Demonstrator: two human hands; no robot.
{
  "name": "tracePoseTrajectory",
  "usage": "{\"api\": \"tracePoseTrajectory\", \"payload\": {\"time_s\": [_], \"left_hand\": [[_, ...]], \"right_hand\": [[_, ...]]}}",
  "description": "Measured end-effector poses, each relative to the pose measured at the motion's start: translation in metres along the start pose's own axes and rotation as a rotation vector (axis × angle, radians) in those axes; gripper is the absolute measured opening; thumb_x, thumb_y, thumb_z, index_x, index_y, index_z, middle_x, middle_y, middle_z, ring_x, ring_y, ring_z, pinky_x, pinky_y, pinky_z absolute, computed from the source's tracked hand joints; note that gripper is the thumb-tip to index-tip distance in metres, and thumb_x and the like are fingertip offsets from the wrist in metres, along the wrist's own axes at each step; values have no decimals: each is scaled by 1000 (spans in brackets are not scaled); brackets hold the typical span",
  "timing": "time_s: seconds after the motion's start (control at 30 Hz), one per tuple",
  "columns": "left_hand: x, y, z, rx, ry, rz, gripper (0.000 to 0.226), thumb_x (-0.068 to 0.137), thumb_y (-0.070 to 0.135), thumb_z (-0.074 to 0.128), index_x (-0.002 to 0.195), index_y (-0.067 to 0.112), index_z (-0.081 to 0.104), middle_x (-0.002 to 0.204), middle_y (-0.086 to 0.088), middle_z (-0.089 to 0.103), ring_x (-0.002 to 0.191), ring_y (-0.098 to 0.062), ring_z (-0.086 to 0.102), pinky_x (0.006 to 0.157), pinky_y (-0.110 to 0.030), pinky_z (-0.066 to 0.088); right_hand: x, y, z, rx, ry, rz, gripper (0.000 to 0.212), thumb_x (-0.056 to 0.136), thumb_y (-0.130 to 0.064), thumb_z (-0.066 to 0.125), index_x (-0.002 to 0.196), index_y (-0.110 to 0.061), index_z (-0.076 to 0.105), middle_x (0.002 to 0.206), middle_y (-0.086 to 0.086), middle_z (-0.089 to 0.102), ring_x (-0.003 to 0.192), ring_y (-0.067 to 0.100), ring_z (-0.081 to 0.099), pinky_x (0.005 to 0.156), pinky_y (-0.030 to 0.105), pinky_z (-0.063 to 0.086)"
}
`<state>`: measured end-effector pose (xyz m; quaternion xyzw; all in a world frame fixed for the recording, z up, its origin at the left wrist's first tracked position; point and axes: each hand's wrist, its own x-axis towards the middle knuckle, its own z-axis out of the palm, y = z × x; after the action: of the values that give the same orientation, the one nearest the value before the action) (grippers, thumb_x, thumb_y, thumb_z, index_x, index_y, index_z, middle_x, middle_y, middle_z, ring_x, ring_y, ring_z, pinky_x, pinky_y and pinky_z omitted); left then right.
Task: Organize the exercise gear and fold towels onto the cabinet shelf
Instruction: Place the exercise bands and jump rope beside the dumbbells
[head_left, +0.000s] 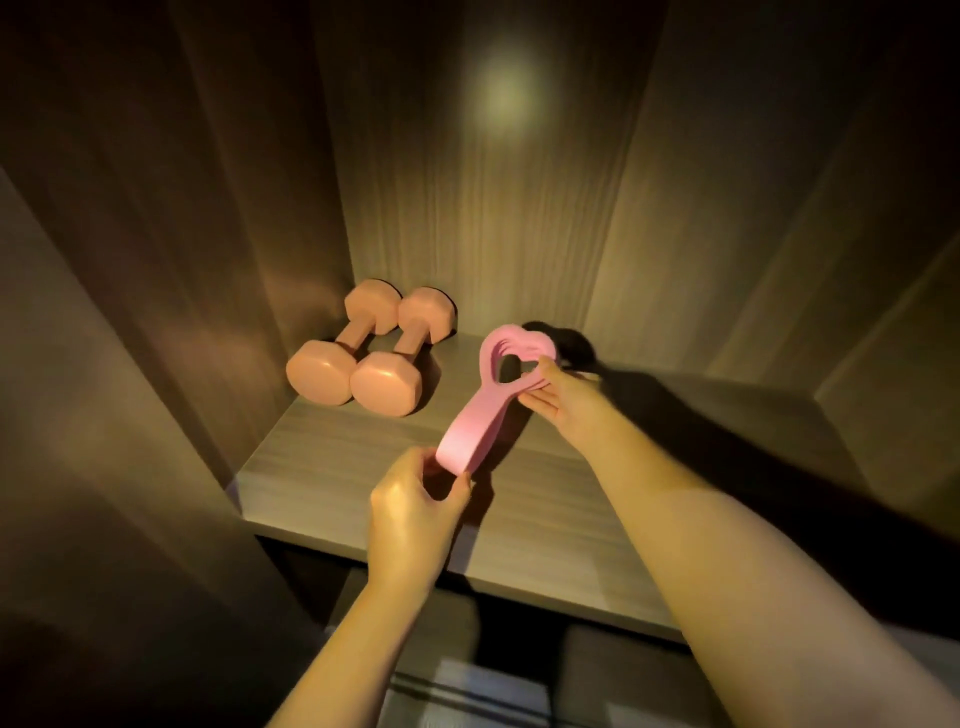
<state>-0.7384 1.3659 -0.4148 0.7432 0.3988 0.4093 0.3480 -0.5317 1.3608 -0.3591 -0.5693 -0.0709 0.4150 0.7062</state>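
While both arms reach into the cabinet, the pink resistance band (475, 423) hangs stretched between the two hands, lifted just above the shelf (322, 467). It looks like several thin loops bundled together, though the blur makes the count impossible to call. Left hand (410, 514) is down at the near end, thumb and fingers curled in and pinching the rounded tip of the band. Right hand (558, 402) is up at the far end, fingers wrapped around the side of the loop, which opens into a rounded, almost heart-shaped ring there. The band runs diagonally from low near the front edge up toward the back of the shelf, over its middle.

Over to the left rear, two peach-pink dumbbells sit on the shelf, the left dumbbell (337, 353) and the right dumbbell (402, 358), side by side and touching, handles pointing front to back, tucked close to the left side wall (208, 260). They're well apart from the band. A dark shadow (675, 415) falls across the right half of the shelf behind the right forearm, and a soft patch of light glows on the back panel (501, 98). Below the shelf's front edge there's something pale and striped, too blurred to tell.
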Motion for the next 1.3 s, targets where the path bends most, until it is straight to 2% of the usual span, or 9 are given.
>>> {"api": "tracePoseTrajectory", "payload": {"time_s": [0.13,0.3,0.47,0.6,0.73,0.83,0.97,1.13,1.3], "left_hand": [[28,-9,-1,74,45,19,22,78,21,78,95,18,64,80,10,66,75,-2,63,67,-28,56],[53,-11,1,220,48,44,26,80,27,78,95,13,62,82,3,63,70,-13,61,61,-33,54],[68,-12,6,358,39,123,32,80,29,78,99,9,62,85,-2,62,61,-14,56,50,-22,41],[70,-11,5,431,11,141,42,82,30,76,113,10,58,89,-2,64,63,-19,63,50,-27,49],[73,-8,3,479,-14,219,38,82,29,75,113,12,59,91,-1,64,62,-18,62,49,-27,50],[77,-4,3,506,-11,249,32,81,29,76,105,14,61,83,1,65,60,-15,60,48,-21,42],[75,-6,3,535,-23,253,29,83,31,74,104,15,62,86,1,66,66,-14,61,51,-24,50],[73,-10,6,502,-20,298,28,79,26,78,97,12,63,83,0,65,63,-11,59,51,-17,42],[77,-16,5,557,4,356,27,79,26,79,95,11,63,84,-2,64,67,-15,60,48,-27,52]], "right_hand": [[37,5,27,-123,-10,42,31,96,-11,58,122,6,56,117,24,63,100,31,65,82,38,54],[65,4,46,-153,31,60,27,95,-10,59,117,5,58,108,22,65,79,24,66,77,36,57],[86,8,56,-215,69,74,28,96,-11,58,119,4,57,98,19,65,79,24,66,80,36,58],[95,4,55,-309,95,101,25,96,-9,58,117,5,58,102,21,65,79,27,66,81,38,58],[99,-1,57,-489,174,103,24,96,-12,60,115,3,60,109,22,67,92,32,68,75,36,57],[103,-2,60,-642,245,66,32,94,-18,62,119,1,61,112,18,66,92,29,65,80,36,57],[103,0,59,-645,284,37,32,91,-12,66,119,2,61,107,19,66,79,26,61,55,32,55],[104,3,58,-544,337,57,26,88,0,65,114,3,63,104,21,69,61,23,61,54,31,56],[102,3,61,-560,312,43,27,88,0,66,114,3,61,104,22,69,84,31,72,52,27,56]]}}
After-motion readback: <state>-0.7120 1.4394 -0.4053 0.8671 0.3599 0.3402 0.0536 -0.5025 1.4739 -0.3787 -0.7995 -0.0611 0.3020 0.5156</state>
